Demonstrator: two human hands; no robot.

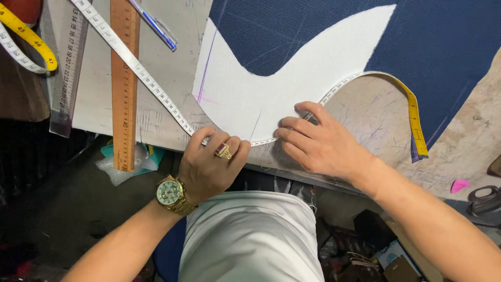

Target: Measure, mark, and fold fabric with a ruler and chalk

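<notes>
A white curved fabric piece [292, 78] lies on the worktable, partly over dark blue cloth [443, 47]. A tape measure [151, 83] runs from the top left down to the piece's lower edge, follows that curved edge on its side, and ends in a yellow stretch at the right. My left hand [211, 164], with a gold ring and a wristwatch, pinches the tape at the table's near edge. My right hand [318, 141] presses the tape against the white piece's curved edge with its fingertips.
A wooden ruler [124, 89] and a clear plastic ruler [68, 68] lie at the left, with a blue pen [156, 26] near the top. A pink tailor's chalk [459, 185] and black scissors [485, 201] sit at the right. Clutter is on the floor below.
</notes>
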